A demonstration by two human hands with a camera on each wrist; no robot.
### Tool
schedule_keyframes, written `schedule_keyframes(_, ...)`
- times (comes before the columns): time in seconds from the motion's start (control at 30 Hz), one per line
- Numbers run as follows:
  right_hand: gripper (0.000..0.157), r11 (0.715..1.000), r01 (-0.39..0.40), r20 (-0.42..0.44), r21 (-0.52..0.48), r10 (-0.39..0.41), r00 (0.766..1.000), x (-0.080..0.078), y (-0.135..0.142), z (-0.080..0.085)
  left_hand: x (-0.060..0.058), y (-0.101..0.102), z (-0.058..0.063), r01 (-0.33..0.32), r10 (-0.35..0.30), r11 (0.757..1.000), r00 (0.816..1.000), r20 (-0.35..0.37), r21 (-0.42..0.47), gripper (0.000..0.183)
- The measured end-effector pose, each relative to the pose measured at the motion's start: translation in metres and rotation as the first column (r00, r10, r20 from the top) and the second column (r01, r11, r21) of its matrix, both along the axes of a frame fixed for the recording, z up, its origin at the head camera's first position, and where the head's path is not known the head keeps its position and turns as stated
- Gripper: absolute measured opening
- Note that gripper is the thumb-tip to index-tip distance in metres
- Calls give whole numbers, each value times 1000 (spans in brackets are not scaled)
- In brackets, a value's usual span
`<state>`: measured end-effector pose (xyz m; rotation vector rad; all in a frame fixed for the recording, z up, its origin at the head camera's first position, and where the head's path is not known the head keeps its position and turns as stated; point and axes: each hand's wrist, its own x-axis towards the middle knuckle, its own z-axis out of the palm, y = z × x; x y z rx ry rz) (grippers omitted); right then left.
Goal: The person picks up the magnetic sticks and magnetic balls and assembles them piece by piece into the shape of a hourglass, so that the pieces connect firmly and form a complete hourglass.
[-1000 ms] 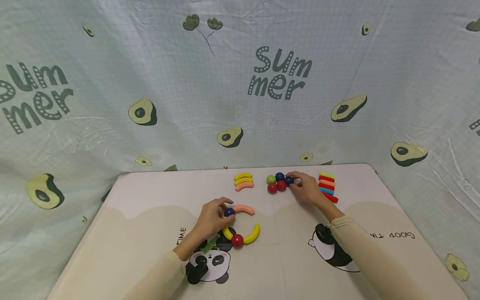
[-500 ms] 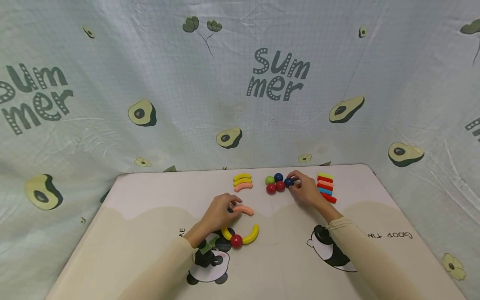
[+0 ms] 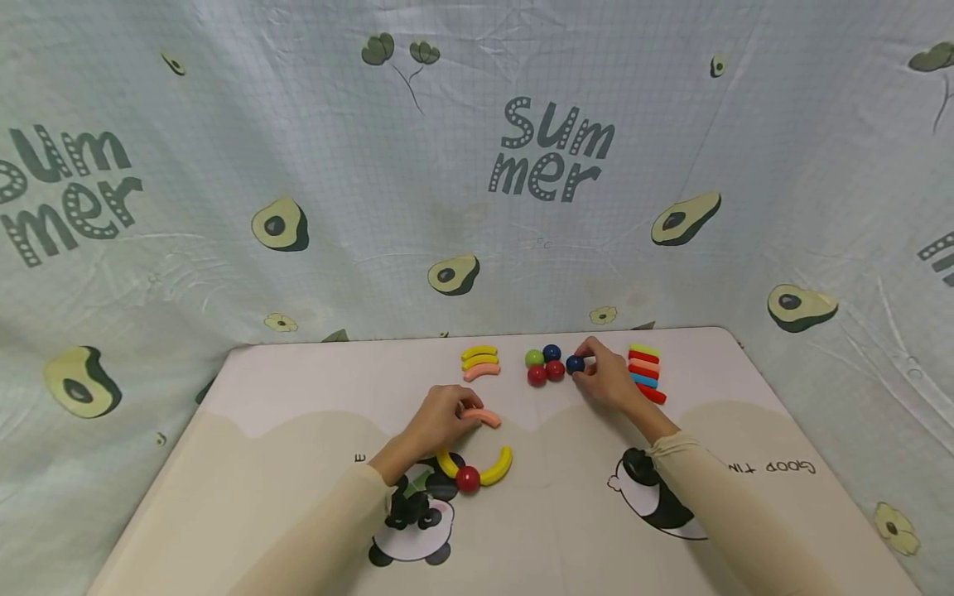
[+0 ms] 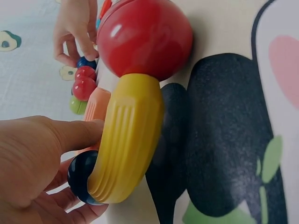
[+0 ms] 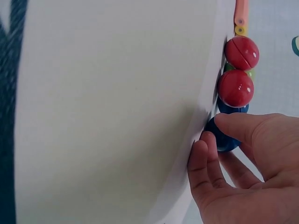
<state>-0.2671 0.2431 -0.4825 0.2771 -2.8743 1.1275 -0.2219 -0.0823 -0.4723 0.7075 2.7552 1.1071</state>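
Note:
In the head view, my left hand [image 3: 438, 420] pinches the left end of a pink curved rod [image 3: 489, 418] above a partial ring of toy pieces. A red ball [image 3: 468, 479] joins two yellow curved rods [image 3: 498, 467] at the ring's near side. The left wrist view shows a dark blue ball [image 4: 80, 176] at the end of the left yellow rod [image 4: 126, 144], beside my thumb and fingers; from the head it is hidden. My right hand [image 3: 609, 379] holds another dark blue ball [image 3: 575, 364] between thumb and fingers, at the right of the ball group.
Two red balls [image 3: 537, 375], a green ball [image 3: 534, 358] and a blue ball [image 3: 551, 353] cluster at the back. Left of them lie yellow and pink curved rods [image 3: 480, 362]. Several straight coloured rods [image 3: 644, 365] lie by my right wrist. A printed cloth [image 3: 373, 207] hangs behind the table.
My left hand has shifted from the ring's blue ball up and right onto the pink curved rod. The blue ball in my right hand now stands slightly apart from the cluster.

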Motion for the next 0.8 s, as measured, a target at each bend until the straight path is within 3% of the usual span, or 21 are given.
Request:
schedule_keyframes(0.27,32,1000,9,8,2,-9,1000,1,1,2,3,-11,2,-58,56,998,997,43,33,13)
schedule_keyframes(0.4,31,1000,4,9,-4,-4,1000,2,1,4,7,-16,1,-96,94,993,995,38,62,12)
schedule_keyframes(0.63,42,999,-39,-35,32,40,999,3,2,5,16,-21,0,-153,155,983,988,-5,97,13)
schedule_keyframes(0.8,34,998,-53,-62,44,56,997,7,4,5,21,-24,1,-177,178,979,984,-1,104,15)
